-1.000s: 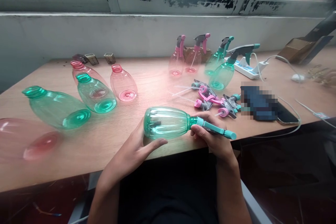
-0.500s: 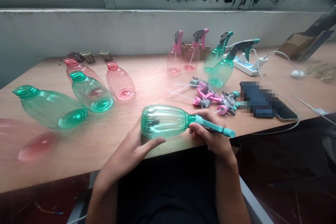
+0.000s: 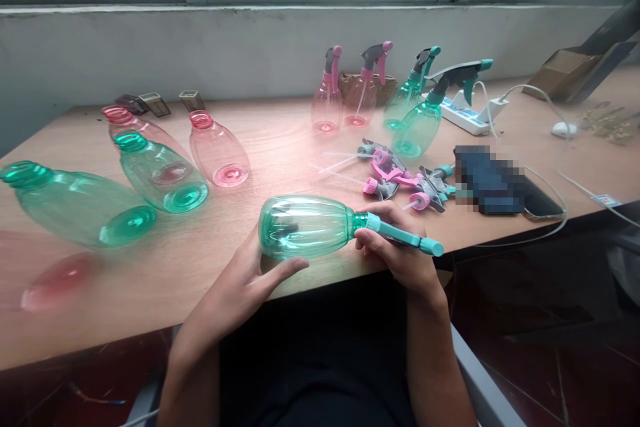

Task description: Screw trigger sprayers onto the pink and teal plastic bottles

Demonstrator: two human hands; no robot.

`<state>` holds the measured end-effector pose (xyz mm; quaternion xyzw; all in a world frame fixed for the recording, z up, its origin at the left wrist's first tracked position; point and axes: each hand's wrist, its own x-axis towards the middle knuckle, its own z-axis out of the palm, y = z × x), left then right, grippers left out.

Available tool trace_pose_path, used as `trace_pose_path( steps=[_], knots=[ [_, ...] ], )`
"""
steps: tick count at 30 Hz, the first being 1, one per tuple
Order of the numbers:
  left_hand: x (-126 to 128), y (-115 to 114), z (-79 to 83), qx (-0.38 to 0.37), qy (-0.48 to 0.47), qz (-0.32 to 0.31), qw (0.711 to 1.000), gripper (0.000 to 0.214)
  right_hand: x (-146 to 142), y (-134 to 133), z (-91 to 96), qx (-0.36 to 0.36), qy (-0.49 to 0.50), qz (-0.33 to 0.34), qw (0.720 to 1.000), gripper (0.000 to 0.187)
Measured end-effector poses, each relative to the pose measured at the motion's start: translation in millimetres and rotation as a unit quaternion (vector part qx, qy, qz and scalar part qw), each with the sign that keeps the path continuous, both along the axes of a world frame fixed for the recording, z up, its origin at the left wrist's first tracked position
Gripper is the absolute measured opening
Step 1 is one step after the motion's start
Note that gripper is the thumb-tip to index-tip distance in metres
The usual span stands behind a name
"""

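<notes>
As I monitor the head view, the left hand (image 3: pixel 247 277) holds the base end of the transparent green plastic spray bottle (image 3: pixel 307 228) between its straight thumb and its other fingers, which are hidden behind the bottle. The right hand (image 3: pixel 397 257) grips the collar of the bottle's teal trigger sprayer (image 3: pixel 400 235) between thumb and fingers. The assembly is held sideways at the near edge of the pale wooden table (image 3: pixel 280 140), neck toward the right. Whether it touches the tabletop, I cannot tell.

Beyond the right hand, I register a loose pile of pink, grey and teal plastic sprayer heads (image 3: pixel 395 177) with thin tubes; dark flat devices (image 3: pixel 545 201), one pixelated, are beside it. To the left are open-necked bottles in transparent green and red plastic (image 3: pixel 160 173). Farther back, pink spray bottles (image 3: pixel 327 105) and green spray bottles (image 3: pixel 416 128), two of each, stand near a white power strip (image 3: pixel 465 119). A pale wall (image 3: pixel 200 47) bounds the far side.
</notes>
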<state>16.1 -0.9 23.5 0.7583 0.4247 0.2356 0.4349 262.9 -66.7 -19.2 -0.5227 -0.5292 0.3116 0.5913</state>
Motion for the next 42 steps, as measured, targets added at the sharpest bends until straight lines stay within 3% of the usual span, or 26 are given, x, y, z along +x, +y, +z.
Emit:
trace_pose_path(
  steps=[16,42],
  knots=[
    [-0.1,2.1,-2.0,-0.02,0.02,0.011,1.0,0.06,-1.0,2.5,2.4,0.012,0.011,0.001,1.0,0.029],
    [-0.6,1.7,-1.4,-0.051,-0.002,0.0,0.999,0.06,0.8,2.2,-0.3,0.025,0.024,0.013,0.999,0.019]
  ],
)
